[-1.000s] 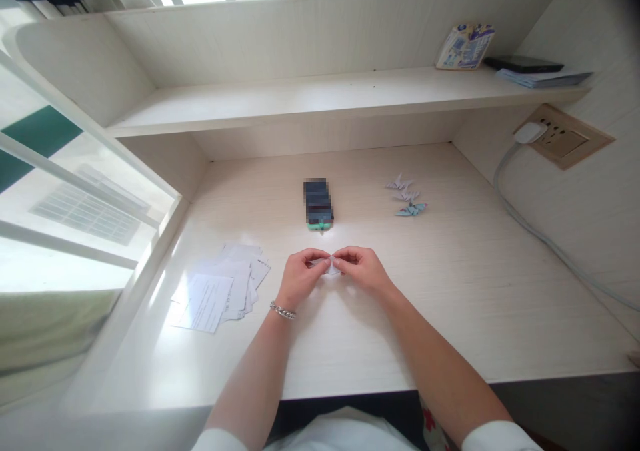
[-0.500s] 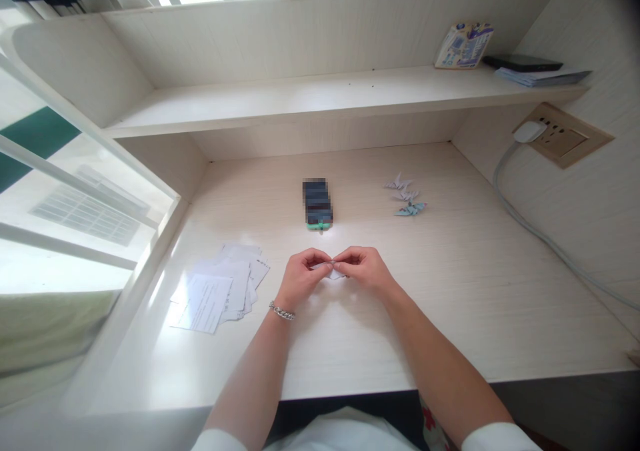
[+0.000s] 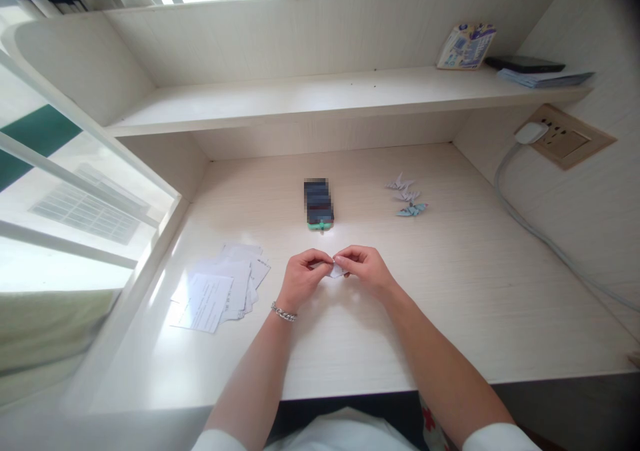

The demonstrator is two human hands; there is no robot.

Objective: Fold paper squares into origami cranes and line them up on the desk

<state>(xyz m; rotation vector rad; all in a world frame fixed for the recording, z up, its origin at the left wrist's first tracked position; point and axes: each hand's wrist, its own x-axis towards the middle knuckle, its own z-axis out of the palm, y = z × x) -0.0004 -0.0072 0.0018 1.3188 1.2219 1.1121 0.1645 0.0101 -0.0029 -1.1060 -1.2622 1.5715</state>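
Observation:
Between my two hands is a small folded piece of white paper (image 3: 337, 271), pinched just above the desk. My left hand (image 3: 305, 274), with a chain bracelet (image 3: 284, 312) at the wrist, grips its left side between thumb and fingers. From the other side my right hand (image 3: 366, 267) pinches the paper too, its fingertips close to the left ones. The fingers hide most of the folds. Beyond the hands, folded paper cranes lie on the desk: pale ones (image 3: 399, 183) and a bluish one (image 3: 413, 209).
Loose paper sheets (image 3: 205, 301) lie overlapping on the left of the desk. A phone (image 3: 319, 203) with a blurred screen lies ahead. On the shelf (image 3: 260, 104) stand a small carton (image 3: 467, 47) and a dark flat object (image 3: 525, 63) on papers. A cable (image 3: 530, 227) hangs at right.
The fingertips have shifted slightly on the folded paper, and the right thumb sits a little higher. The view has moved very slightly; the other things lie as before.

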